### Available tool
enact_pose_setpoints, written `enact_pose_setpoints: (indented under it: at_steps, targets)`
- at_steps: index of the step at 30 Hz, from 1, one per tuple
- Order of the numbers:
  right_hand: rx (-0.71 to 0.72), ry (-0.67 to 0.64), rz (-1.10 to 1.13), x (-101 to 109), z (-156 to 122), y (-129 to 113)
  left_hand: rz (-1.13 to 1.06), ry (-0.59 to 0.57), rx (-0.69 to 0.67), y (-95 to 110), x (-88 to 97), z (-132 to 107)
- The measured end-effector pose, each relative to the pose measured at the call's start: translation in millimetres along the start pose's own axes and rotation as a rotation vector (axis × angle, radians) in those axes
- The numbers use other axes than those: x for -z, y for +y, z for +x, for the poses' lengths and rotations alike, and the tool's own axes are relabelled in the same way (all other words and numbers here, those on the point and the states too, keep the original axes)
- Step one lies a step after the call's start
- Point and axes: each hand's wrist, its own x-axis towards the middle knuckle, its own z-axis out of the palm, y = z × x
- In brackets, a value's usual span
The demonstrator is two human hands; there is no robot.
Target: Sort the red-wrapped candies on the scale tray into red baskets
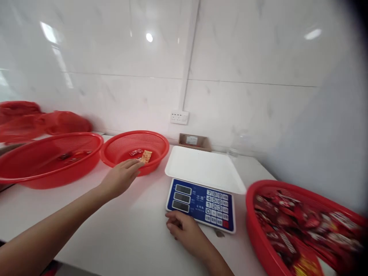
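Note:
My left hand (122, 177) reaches over the near rim of a small red mesh basket (135, 152), fingertips pinched at an orange candy packet (146, 156). A red wrapped candy (135, 152) lies beside it in the basket. My right hand (185, 230) rests on the white table, fingers curled, touching the front edge of a digital scale (201, 205) with a blue keypad panel and a bare white weighing tray (204, 168). Nothing shows in the right hand.
A large red basket (48, 159) with a few wrappers stands at the left, red plastic bags (43, 122) behind it. Another red basket (301, 226) full of red wrapped candies sits at the right. A small cardboard box (194, 142) and a wall socket (179, 117) lie behind the scale.

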Motion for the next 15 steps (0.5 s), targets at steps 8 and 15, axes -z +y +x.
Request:
enact_pose_setpoints:
  at_steps: [8,15]
  targets:
    - [0.005,0.063,-0.232,2.8,-34.9,-30.6,-0.998,-0.443,-0.008,90.5,-61.4,-17.1]
    - [-0.251,0.162,-0.320,62.4,-134.1,-99.4,-1.341,-0.924,-0.063,128.5,-92.6,-29.3]
